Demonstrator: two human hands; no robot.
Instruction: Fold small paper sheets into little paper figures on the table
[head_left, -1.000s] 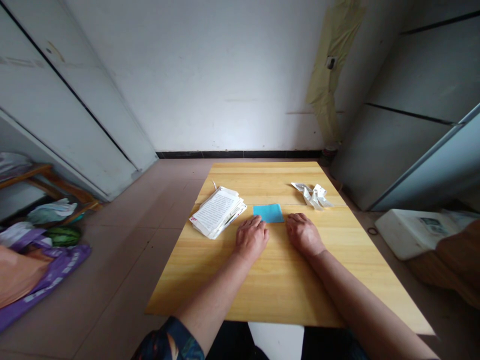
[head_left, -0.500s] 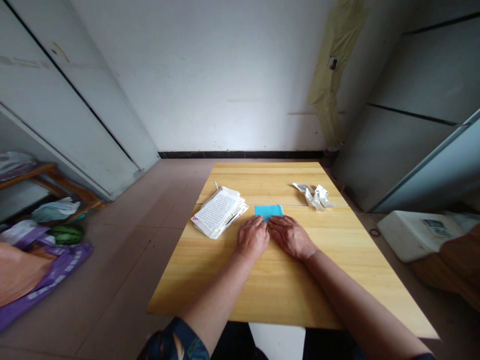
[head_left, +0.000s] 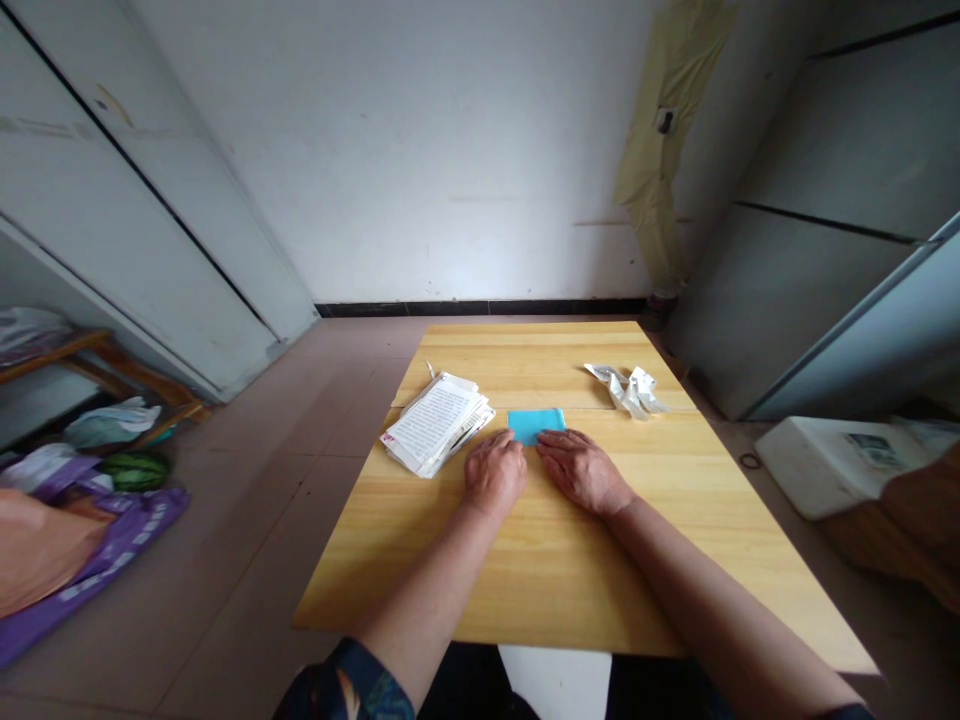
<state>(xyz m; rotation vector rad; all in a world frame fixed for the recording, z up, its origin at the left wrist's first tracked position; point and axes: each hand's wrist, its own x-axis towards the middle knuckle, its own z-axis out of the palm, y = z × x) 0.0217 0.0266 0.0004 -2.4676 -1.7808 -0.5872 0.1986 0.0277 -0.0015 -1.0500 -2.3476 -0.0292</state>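
Floor: beige tile; a purple plastic bag [head_left: 112, 540] and a striped watermelon [head_left: 135, 472] lie at left, off the worktop.
Worktop: pale wooden board [head_left: 540, 575], carrying all items below.
Printed paper stack [head_left: 435, 424]: loose, untidy, left of centre.
Crumpled white paper strips [head_left: 626, 390]: far right area, well apart from the hands.
Blue paper square [head_left: 534, 424]: lying flat on the worktop, between the stack and the strips.
Hands: both palm-down, close together but apart, gripping nothing.
Left hand [head_left: 495, 477]: flat on the wood, just below the square.
Right hand [head_left: 583, 473]: fingertips [head_left: 546, 438] at the square's near edge.
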